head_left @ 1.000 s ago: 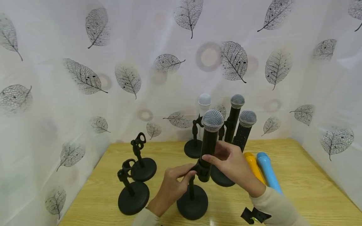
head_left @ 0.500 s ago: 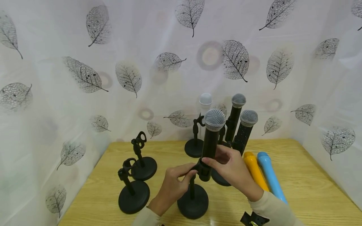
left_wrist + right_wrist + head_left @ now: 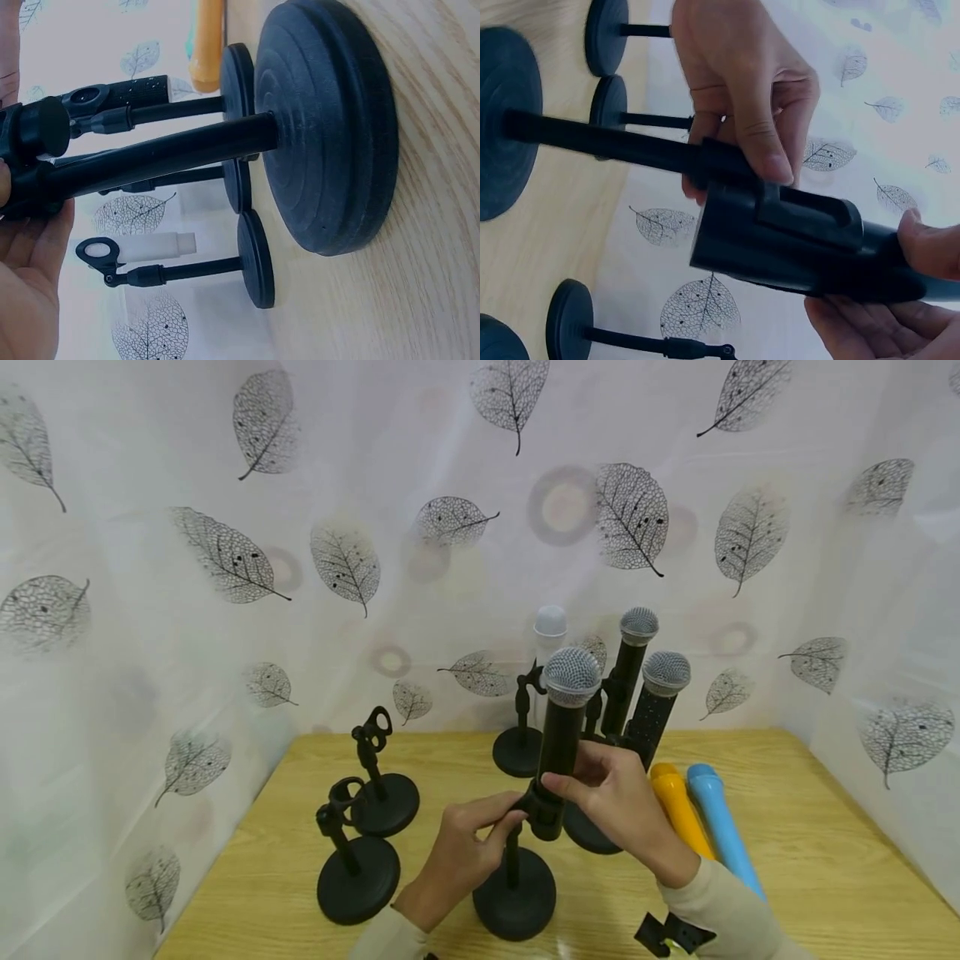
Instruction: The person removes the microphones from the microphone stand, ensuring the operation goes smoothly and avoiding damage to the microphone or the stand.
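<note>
A black microphone (image 3: 561,735) with a silver mesh head stands nearly upright in the head view, its lower end inside the clip (image 3: 810,217) of a black desktop stand (image 3: 515,893). My right hand (image 3: 622,802) grips the microphone's body just above the clip, thumb on the near side. With thumb and fingers, my left hand (image 3: 468,852) pinches the stand at the joint beside the clip. The stand's round base rests on the table, as the left wrist view shows. In the right wrist view the microphone's bottom end pokes out below the clip.
Two stands with bare clips, one nearer (image 3: 358,877) and one farther (image 3: 386,802), are at left. Behind my hands, stands hold a white microphone (image 3: 551,627) and two black ones (image 3: 630,677). A yellow microphone (image 3: 678,806) and a blue one (image 3: 723,827) lie at right.
The head view has shifted slightly, so everything sits a little farther right in it. Both hands keep their holds, and the microphone stays in the clip.
</note>
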Demonstrator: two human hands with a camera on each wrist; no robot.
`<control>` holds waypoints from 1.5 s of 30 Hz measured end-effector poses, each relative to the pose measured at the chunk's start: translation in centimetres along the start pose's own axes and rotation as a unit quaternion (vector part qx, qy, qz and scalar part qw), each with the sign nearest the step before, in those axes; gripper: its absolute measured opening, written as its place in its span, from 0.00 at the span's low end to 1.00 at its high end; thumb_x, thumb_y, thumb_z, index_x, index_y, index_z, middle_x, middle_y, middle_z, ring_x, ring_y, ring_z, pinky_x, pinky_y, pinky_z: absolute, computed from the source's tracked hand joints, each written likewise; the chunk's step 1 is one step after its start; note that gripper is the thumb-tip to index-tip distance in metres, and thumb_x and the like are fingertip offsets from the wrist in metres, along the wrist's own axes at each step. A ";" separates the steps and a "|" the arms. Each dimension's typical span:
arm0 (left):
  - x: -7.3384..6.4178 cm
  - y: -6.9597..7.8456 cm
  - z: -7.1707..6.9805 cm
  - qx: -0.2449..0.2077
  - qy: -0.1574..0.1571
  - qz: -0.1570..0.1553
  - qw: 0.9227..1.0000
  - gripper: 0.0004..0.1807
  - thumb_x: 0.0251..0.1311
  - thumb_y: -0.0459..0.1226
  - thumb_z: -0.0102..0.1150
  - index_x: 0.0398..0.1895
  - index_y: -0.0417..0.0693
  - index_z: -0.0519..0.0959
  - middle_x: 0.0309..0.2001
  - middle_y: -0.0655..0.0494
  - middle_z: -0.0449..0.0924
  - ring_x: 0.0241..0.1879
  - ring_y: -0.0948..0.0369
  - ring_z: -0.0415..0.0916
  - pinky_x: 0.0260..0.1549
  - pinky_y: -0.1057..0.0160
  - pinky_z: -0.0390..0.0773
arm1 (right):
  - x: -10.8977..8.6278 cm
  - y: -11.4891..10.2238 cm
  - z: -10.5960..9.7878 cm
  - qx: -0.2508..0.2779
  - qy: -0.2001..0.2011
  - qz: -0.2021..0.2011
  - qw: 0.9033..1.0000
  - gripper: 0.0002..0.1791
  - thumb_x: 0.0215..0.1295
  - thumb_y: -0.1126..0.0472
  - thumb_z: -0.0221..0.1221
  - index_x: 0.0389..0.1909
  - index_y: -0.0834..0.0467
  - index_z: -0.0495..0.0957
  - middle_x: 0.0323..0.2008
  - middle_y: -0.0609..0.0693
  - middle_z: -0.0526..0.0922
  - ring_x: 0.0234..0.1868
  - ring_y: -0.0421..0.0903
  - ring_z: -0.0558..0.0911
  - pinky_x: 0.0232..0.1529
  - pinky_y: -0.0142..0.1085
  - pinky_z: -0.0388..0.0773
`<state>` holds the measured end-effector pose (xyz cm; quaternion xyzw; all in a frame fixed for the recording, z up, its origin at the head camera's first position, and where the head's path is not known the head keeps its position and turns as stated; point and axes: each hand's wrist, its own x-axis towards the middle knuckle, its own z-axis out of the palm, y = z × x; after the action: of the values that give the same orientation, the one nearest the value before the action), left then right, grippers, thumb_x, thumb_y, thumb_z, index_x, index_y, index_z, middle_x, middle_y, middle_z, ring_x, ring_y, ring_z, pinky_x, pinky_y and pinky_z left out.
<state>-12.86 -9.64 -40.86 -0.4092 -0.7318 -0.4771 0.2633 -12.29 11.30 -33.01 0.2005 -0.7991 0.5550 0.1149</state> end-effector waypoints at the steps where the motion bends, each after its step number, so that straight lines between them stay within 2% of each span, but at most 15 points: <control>1: 0.0 0.0 0.0 0.000 0.000 -0.001 1.000 0.15 0.64 0.24 0.63 0.53 0.39 0.84 0.48 0.48 0.87 0.48 0.59 0.85 0.44 0.66 0.84 | 0.0 0.0 0.0 0.001 -0.001 0.002 1.000 0.12 0.61 0.62 0.72 0.43 0.62 0.85 0.31 0.47 0.88 0.34 0.42 0.87 0.41 0.34 0.85; 10: 0.1 0.1 0.0 0.002 -0.001 -0.003 1.000 0.15 0.64 0.25 0.63 0.53 0.39 0.84 0.48 0.48 0.87 0.47 0.59 0.86 0.44 0.66 0.84 | 0.4 -0.2 -0.2 0.008 -0.015 0.004 1.000 0.13 0.61 0.62 0.72 0.46 0.62 0.85 0.34 0.48 0.88 0.35 0.42 0.88 0.42 0.35 0.85; 23: 0.1 0.1 0.1 0.006 -0.002 -0.005 1.000 0.15 0.64 0.25 0.63 0.53 0.38 0.84 0.48 0.48 0.87 0.47 0.60 0.86 0.44 0.67 0.84 | 0.6 -0.5 -0.6 -0.003 -0.014 0.009 1.000 0.14 0.62 0.61 0.72 0.47 0.61 0.85 0.36 0.49 0.89 0.36 0.42 0.88 0.41 0.36 0.85; 35: 0.0 0.0 0.0 0.008 -0.002 -0.004 1.000 0.15 0.64 0.25 0.63 0.54 0.38 0.83 0.49 0.48 0.87 0.48 0.60 0.85 0.45 0.67 0.84 | 1.0 -0.7 -0.7 -0.001 -0.023 0.000 1.000 0.16 0.62 0.62 0.71 0.49 0.63 0.84 0.37 0.50 0.89 0.37 0.43 0.89 0.42 0.37 0.86; 45: -0.1 0.0 0.0 0.013 0.002 -0.001 1.000 0.15 0.64 0.25 0.63 0.53 0.38 0.84 0.49 0.48 0.87 0.48 0.60 0.85 0.46 0.66 0.83 | 1.1 -1.2 -0.8 -0.001 -0.021 -0.011 1.000 0.15 0.62 0.63 0.71 0.47 0.64 0.85 0.36 0.51 0.89 0.35 0.42 0.88 0.40 0.35 0.85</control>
<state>-12.80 -9.65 -40.92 -0.4041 -0.7381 -0.4684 0.2693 -12.72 11.51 -31.29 0.2208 -0.7999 0.5481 0.1046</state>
